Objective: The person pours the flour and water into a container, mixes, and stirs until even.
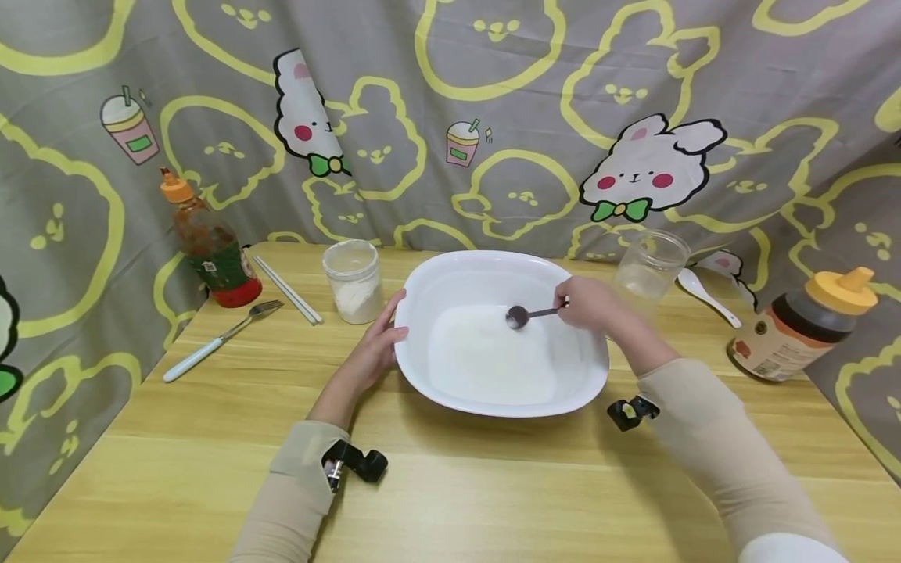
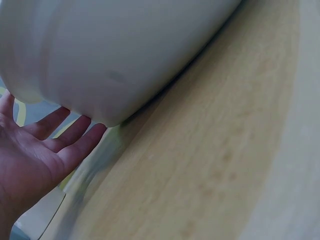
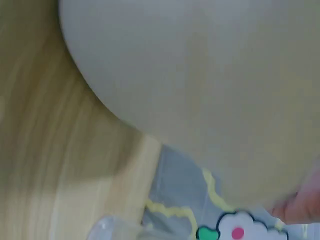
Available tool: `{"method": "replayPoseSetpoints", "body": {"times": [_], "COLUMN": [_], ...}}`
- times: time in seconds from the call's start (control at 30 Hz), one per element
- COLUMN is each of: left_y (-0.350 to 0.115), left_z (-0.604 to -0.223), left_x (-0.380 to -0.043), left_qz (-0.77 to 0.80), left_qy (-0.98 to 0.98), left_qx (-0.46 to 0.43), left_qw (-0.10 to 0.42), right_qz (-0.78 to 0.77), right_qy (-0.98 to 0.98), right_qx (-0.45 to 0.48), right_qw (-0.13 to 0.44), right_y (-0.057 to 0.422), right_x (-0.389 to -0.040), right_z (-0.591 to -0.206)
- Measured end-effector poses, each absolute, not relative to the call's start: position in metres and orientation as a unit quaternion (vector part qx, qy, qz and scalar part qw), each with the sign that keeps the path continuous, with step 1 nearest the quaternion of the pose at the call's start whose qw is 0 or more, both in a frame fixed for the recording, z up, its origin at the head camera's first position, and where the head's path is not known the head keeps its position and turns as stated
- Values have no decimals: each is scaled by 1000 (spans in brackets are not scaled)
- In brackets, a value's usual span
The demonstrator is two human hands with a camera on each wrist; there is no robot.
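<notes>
A large white basin (image 1: 415,367) stands on the table, with an off-white layer over its bottom. The left hand (image 1: 376,348) rests its fingers against the basin's left side near the rim; the left wrist view shows fairly straight fingertips (image 2: 99,129) touching the outer wall. Reaching over the right rim, the right hand (image 1: 586,303) pinches the handle of a small dark brown measuring spoon (image 1: 517,317). The spoon's round bowl is over the inside of the basin, with something whitish in it. In the right wrist view the basin wall hides most of this hand.
Left of the basin are a jar of white powder (image 1: 357,293), chopsticks (image 1: 288,291), a fork (image 1: 221,342) and a red sauce bottle (image 1: 214,250). On the right stand a clear container (image 1: 651,266), a white spoon (image 1: 707,297) and a yellow-capped brown bottle (image 1: 795,332). A patterned curtain (image 1: 394,47) hangs behind.
</notes>
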State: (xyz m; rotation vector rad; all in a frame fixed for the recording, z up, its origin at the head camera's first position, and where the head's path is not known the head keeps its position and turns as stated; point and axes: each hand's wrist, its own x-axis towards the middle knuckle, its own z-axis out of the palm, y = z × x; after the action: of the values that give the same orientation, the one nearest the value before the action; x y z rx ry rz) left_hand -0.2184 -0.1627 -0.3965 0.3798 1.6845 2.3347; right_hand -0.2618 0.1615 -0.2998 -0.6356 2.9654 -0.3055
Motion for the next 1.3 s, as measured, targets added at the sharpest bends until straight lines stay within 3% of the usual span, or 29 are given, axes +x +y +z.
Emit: {"method": "replayPoseSetpoints", "body": {"times": [0.3,0.9,1.3], "left_y": [-162,-163,-161], "left_z": [-395,-396,-395], "left_x": [-218,-218,-216], "left_qz": [799,802,802], "left_qy": [576,573,571], "left_qx": [125,126,131], "left_qw": [120,111,114], "right_qz": [-110,-190,-241], "right_qy": [968,949,941], "right_qx": [-225,-250,-236], "right_qw": [-15,-30,4], "right_y": [128,129,113], "right_x": [-267,-276,-277], "right_z": [-308,-318,-329]}}
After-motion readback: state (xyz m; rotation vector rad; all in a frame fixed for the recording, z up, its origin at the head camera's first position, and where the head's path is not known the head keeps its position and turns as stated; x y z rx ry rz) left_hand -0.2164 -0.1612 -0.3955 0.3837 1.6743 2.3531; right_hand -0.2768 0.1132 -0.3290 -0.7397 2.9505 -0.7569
